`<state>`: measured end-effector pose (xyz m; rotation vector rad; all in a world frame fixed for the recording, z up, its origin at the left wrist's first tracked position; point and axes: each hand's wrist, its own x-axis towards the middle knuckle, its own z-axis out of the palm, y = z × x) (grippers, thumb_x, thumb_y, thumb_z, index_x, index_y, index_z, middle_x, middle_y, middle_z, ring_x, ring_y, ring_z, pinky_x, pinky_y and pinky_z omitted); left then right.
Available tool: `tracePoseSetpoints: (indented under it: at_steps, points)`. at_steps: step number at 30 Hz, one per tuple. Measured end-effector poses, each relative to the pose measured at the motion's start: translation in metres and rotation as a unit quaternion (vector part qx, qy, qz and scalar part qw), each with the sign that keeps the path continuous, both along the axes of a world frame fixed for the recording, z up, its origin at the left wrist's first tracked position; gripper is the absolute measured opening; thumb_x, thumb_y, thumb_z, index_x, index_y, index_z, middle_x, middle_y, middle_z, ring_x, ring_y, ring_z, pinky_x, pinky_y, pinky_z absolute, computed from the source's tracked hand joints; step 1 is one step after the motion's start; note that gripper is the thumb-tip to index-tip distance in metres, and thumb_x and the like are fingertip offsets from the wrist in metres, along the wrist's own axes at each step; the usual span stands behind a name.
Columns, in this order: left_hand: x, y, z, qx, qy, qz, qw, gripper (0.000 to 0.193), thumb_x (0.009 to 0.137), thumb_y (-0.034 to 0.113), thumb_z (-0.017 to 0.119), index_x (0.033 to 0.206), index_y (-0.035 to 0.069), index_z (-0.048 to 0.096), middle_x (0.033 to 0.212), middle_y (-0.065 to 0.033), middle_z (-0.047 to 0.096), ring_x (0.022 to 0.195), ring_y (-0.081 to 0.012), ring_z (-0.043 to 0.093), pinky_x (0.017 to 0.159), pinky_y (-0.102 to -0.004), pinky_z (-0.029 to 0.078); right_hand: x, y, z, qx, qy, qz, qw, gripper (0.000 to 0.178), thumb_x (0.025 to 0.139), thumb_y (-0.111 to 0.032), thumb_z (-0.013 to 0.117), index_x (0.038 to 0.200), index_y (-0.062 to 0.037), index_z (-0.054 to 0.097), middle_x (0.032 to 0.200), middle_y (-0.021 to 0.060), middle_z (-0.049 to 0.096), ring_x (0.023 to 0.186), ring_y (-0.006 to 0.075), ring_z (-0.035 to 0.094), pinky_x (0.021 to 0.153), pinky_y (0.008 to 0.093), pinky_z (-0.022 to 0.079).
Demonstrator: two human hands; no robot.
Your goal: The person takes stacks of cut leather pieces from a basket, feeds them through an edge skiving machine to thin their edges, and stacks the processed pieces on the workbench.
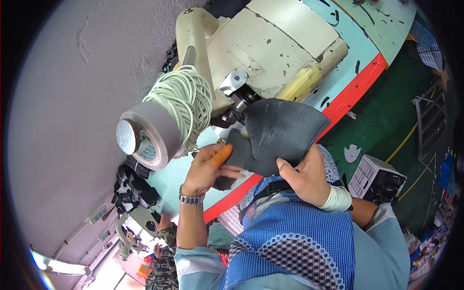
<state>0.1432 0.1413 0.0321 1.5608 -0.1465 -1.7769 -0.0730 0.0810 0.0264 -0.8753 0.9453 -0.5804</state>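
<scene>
Both hands hold a dark grey piece of shaped material [278, 133], fanned and creased, right at the needle end of a worn cream sewing machine [270, 48], which serves as the landmark here. The left hand [209, 169] is closed on the piece's lower left edge, just below the machine's head; its fingers pinch the material and one fingertip wears an orange finger cover [222, 154]. A metal watch [191, 198] sits on that wrist. The right hand [304, 176] grips the piece's lower right edge from beneath, thumb on top, a little farther from the machine than the left hand; a white wrap [338, 198] circles its wrist. The top of the piece touches the dark presser parts [239, 104] under the machine's head. Just left of the machine's head hangs a coil of pale green cord [186, 99], resting against a grey roll of tape [145, 133]. The machine stands on a light blue counter [345, 53] with a red edge [357, 89]. A stack of dark cut pieces [133, 186] lies on the counter well below and left of the machine. On the green floor [386, 130], far to the right of the machine, stands a white crate [374, 176] with dark contents.
</scene>
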Motion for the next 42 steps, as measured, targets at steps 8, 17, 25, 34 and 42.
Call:
tracePoseSetpoints:
  at_steps: [8,17,25,34,42]
  points:
    - [-0.006,-0.026,-0.007,-0.015,-0.149,-0.069,0.986,0.035,0.095,0.023,0.047,0.092,-0.01,0.056,0.073,-0.0178,0.064,0.058,-0.0219,0.066,0.051,-0.0286,0.056,0.002,-0.005,0.007,0.021,-0.004,-0.016,1.0,0.054,0.075,-0.002,0.062,0.119,0.0082,0.033,0.108,0.0166,0.049,0.099,0.0194,0.055,0.082,0.0296,0.049]
    - [-0.053,-0.003,0.0,-0.219,0.042,-0.142,0.964,0.098,0.067,0.059,0.07,0.13,-0.009,0.038,0.119,-0.0153,0.055,0.097,-0.0176,0.058,0.081,-0.0304,0.049,-0.041,-0.014,0.018,0.263,-0.273,-0.039,0.925,0.048,0.076,-0.006,0.046,0.123,0.0048,0.042,0.108,0.0102,0.055,0.104,0.0184,0.054,0.094,0.0328,0.041]
    - [-0.103,-0.017,0.005,-0.239,-0.014,-0.009,0.971,0.065,0.087,0.033,0.061,0.133,-0.005,0.034,0.124,-0.0102,0.048,0.112,-0.0154,0.047,0.098,-0.0301,0.035,-0.069,-0.007,-0.011,-0.03,0.023,0.047,0.998,0.033,0.082,-0.01,0.055,0.113,0.0,0.053,0.12,0.0181,0.049,0.113,0.0322,0.05,0.097,0.0371,0.04]
    - [-0.104,0.005,0.014,-0.163,0.065,0.085,0.981,0.071,0.094,0.049,0.04,0.142,0.0,0.021,0.133,-0.014,0.042,0.121,-0.0226,0.044,0.103,-0.0344,0.033,-0.057,-0.053,-0.004,-0.698,0.067,0.231,0.674,0.061,0.072,-0.016,0.075,0.126,-0.0129,0.046,0.133,0.0219,0.037,0.114,0.0395,0.049,0.098,0.0436,0.038]
    - [-0.1,0.012,0.008,-0.334,0.05,0.108,0.935,0.083,0.076,0.052,0.063,0.137,0.003,0.033,0.12,-0.0292,0.05,0.111,-0.0356,0.052,0.095,-0.047,0.042,-0.039,-0.03,0.005,0.181,-0.225,0.393,0.873,0.061,0.088,-0.038,0.058,0.123,0.0085,0.04,0.111,0.0135,0.053,0.105,0.017,0.051,0.092,0.0278,0.041]
